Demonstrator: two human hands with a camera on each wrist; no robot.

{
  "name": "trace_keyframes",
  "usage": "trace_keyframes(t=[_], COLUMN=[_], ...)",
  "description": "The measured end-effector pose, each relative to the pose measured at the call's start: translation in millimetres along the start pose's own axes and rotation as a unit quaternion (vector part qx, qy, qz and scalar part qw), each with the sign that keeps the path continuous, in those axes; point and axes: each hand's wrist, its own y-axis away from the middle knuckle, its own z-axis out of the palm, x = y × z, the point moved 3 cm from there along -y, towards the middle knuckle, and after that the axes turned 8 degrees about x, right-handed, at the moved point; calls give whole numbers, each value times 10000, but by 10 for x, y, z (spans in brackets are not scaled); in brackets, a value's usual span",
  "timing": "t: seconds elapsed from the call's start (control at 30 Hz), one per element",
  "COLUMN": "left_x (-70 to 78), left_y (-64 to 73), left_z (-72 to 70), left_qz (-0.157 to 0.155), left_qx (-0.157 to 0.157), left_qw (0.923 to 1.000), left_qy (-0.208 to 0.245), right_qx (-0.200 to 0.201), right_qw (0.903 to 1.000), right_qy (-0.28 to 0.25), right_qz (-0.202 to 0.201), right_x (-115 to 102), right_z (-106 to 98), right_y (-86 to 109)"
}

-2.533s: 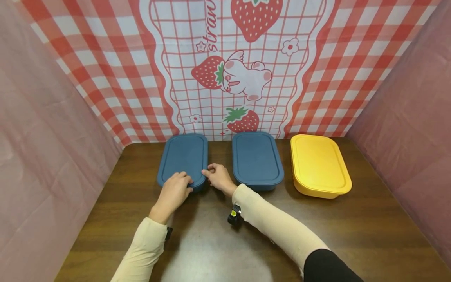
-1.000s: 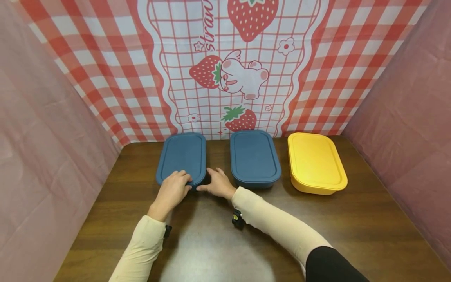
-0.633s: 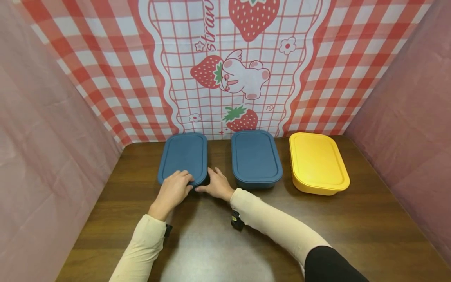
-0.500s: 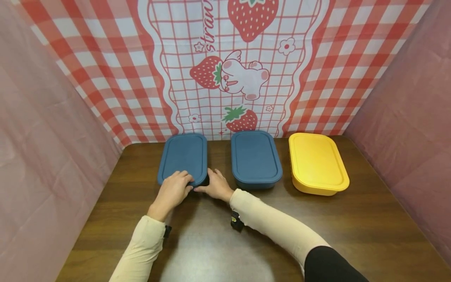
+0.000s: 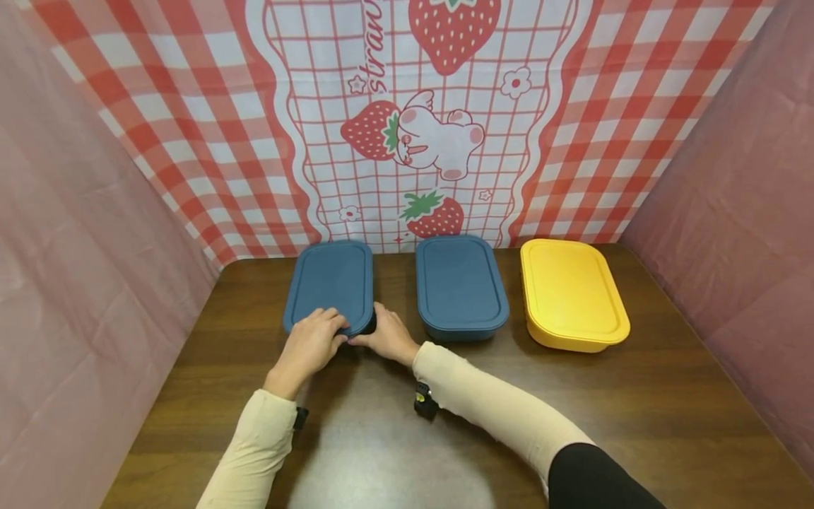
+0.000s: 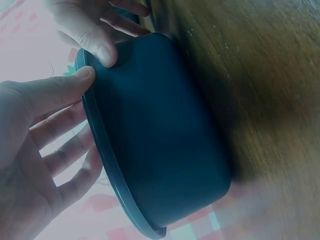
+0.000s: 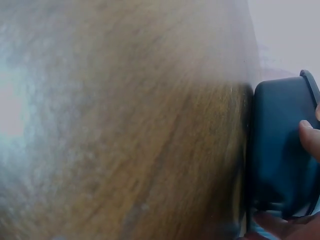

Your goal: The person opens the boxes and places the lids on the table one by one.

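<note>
**2 hands grip 1 blue box (image 6: pixel 160 130)**

The left hand (image 5: pixel 313 344) pinches the rim of the lid (image 5: pixel 333 279) at its near edge, thumb on the rim and fingers across the top. Just beside it, the right hand (image 5: pixel 388 337) grips the box's near right corner, thumb against the near wall and fingers round the right side. The gripped box stands on the wooden table (image 5: pixel 407 445), lid on, reaching away from the hands toward a strawberry-print cloth (image 5: pixel 528 148) beyond the grip. Near the right hand, to its right, is a 2nd blue box (image 5: pixel 461 283), lidded; well apart from the grip, farther right, is 1 yellow box (image 5: pixel 574 291), also lidded. Cream sleeves (image 5: pixel 502 408) run back from both hands, with 1 small black device (image 5: pixel 425 401) at the right wrist.
</note>
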Motion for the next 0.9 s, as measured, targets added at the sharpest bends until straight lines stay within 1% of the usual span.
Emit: trace_keyframes(t=[0.27, 0.43, 0.6, 0.7, 0.9], left_x=[-14, -28, -30, -30, -23], left_y=[1, 3, -4, -11, -19], left_z=[0, 17, 4, -5, -24], left_qz=[94, 111, 124, 138, 122], left_qx=[88, 90, 96, 77, -55], left_qw=[9999, 9999, 9999, 9999, 9999], left_qy=[-35, -39, -27, -17, -3], right_qx=[14, 11, -19, -15, -34], right_qw=[10000, 10000, 9998, 9997, 9995], right_qy=[-25, 35, 71, 86, 142], right_qz=[49, 88, 195, 236, 280], right_x=[-7, -2, -3, -4, -8], right_z=[-5, -5, -8, -9, -3], right_y=[-4, 6, 14, 21, 31])
